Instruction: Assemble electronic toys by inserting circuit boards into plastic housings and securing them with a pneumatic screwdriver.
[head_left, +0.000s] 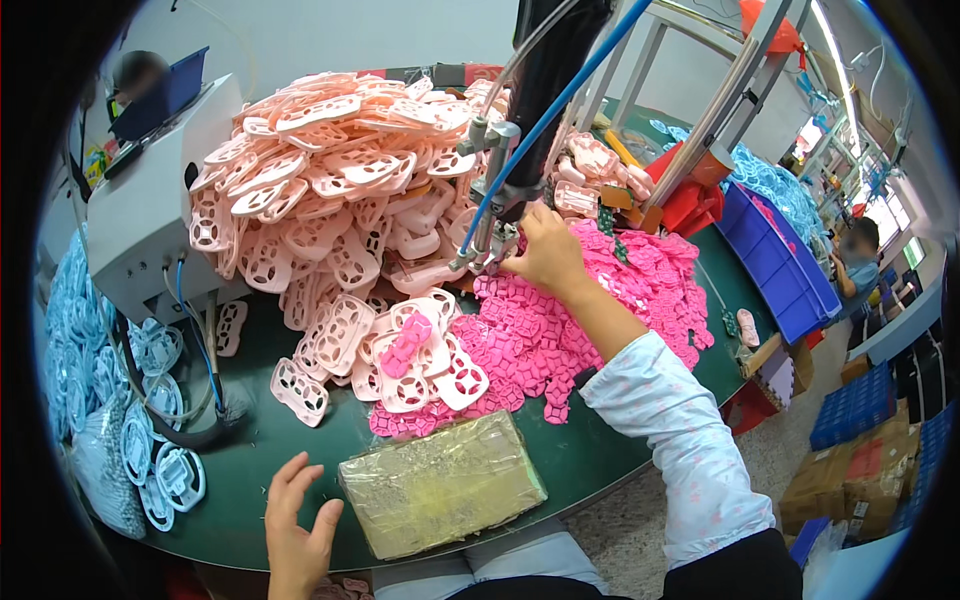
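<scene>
My left hand (298, 525) is over the table's near edge, thumb and fingers apart, with nothing in it. Just right of it lies a flat block wrapped in yellowish clear tape (442, 484). My right hand (548, 252) reaches far forward, fingers curled beside the metal fitting (487, 240) at the foot of a black upright column (540, 110). The fitting partly covers the fingertips, so what they hold does not show. Bright pink plastic pieces (600, 320) lie heaped below that hand. Pale pink cut-out plates (345, 335) lie left of them, with a bright pink piece (405, 345) on top.
A tall pile of pale pink plates (330, 150) rises at the back of the green table (300, 455). Left stand a grey machine (150, 210) with hoses and several light blue parts (180, 477). Right are a blue bin (775, 260), cardboard boxes (845, 470) and another person (858, 265).
</scene>
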